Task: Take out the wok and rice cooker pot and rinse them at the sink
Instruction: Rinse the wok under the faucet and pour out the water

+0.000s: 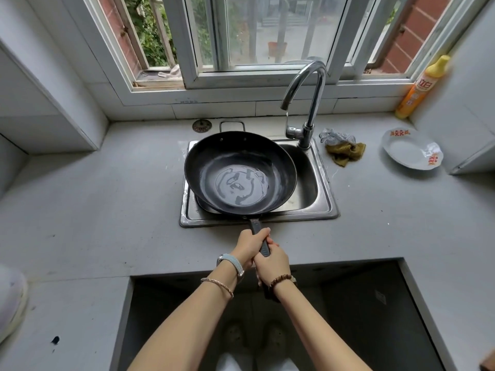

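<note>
Both hands, left (250, 243) ahead of right (273, 261), grip the handle; beyond them the wok (239, 171) holds water over the sink (325, 207), pot unseen.

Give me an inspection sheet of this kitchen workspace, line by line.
Surface: grey countertop, speckled with marks, steel sink set in it.
Job's things: black wok held over the sink, shallow water in its bottom; rice cooker pot not seen.
Clutter: two rags, white plate, yellow detergent bottle, round strainer by the wall.
Grippers: left hand and right hand both grip the wok handle.
Cables: nothing seen.
Surroundings: faucet behind the sink, window above.
</note>
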A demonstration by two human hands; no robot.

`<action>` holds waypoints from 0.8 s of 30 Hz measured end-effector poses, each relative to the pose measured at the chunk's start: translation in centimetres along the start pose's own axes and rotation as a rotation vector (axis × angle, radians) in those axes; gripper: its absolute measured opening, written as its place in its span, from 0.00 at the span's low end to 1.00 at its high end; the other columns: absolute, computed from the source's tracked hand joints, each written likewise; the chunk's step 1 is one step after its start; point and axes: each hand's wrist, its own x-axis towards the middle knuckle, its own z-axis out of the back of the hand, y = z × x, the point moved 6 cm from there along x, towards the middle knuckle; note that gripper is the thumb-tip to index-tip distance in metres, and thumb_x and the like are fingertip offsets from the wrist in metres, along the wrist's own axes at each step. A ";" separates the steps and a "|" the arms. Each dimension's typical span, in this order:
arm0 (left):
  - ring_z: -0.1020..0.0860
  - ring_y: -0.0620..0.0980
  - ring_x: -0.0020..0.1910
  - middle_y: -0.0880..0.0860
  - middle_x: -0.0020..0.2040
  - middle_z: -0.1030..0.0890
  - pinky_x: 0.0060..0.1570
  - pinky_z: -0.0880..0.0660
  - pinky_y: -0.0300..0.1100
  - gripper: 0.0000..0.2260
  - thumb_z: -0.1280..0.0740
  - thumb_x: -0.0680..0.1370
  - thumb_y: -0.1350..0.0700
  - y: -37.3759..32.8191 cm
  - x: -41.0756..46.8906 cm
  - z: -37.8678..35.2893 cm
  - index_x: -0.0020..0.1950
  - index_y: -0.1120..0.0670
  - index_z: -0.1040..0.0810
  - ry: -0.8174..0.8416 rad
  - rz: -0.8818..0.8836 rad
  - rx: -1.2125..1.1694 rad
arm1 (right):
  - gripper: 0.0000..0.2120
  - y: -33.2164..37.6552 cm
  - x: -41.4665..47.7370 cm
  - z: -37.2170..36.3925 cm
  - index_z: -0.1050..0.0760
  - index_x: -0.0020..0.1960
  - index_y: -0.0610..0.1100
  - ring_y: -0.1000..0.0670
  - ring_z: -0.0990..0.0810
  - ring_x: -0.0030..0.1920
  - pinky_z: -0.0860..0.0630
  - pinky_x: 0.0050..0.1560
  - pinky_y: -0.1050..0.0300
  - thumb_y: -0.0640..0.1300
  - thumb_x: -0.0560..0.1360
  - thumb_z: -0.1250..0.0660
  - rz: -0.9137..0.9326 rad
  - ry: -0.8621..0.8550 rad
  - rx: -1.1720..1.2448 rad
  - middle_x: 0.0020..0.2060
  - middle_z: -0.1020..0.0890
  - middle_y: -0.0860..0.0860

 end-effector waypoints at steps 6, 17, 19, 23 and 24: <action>0.19 0.52 0.35 0.54 0.31 0.23 0.34 0.21 0.40 0.06 0.34 0.79 0.60 -0.2 0.9 0.6 0.43 0.61 0.27 0.043 0.026 0.023 | 0.09 0.3 0.5 -0.3 0.28 0.55 0.43 0.52 0.26 0.24 0.30 0.21 0.63 0.42 0.76 0.35 -0.004 0.003 -0.026 0.41 0.22 0.44; 0.19 0.53 0.44 0.60 0.45 0.18 0.49 0.21 0.44 0.07 0.32 0.78 0.57 0.1 1.4 1.4 0.49 0.61 0.23 0.085 0.026 0.062 | 0.08 0.4 0.9 -0.4 0.33 0.54 0.46 0.51 0.23 0.24 0.23 0.26 0.60 0.45 0.78 0.38 -0.072 0.185 -0.123 0.33 0.21 0.45; 0.19 0.52 0.45 0.59 0.47 0.18 0.50 0.21 0.44 0.09 0.32 0.78 0.55 -0.1 1.5 1.8 0.50 0.61 0.22 0.074 0.010 0.133 | 0.11 0.5 1.2 -0.4 0.35 0.57 0.48 0.49 0.20 0.27 0.20 0.30 0.56 0.47 0.77 0.37 -0.060 0.211 -0.145 0.36 0.19 0.44; 0.20 0.48 0.39 0.54 0.41 0.20 0.37 0.23 0.38 0.08 0.32 0.78 0.53 -0.8 1.3 2.8 0.46 0.57 0.22 0.027 -0.047 0.272 | 0.19 1.0 1.6 0.5 0.33 0.60 0.49 0.49 0.18 0.39 0.20 0.40 0.53 0.55 0.73 0.34 0.005 0.160 -0.306 0.44 0.18 0.48; 0.20 0.48 0.40 0.53 0.40 0.20 0.38 0.22 0.39 0.08 0.33 0.78 0.51 -1.1 1.3 3.3 0.44 0.55 0.23 0.002 -0.075 0.337 | 0.20 1.4 1.5 0.8 0.33 0.59 0.48 0.51 0.19 0.42 0.22 0.40 0.56 0.57 0.73 0.35 0.026 0.138 -0.351 0.46 0.20 0.49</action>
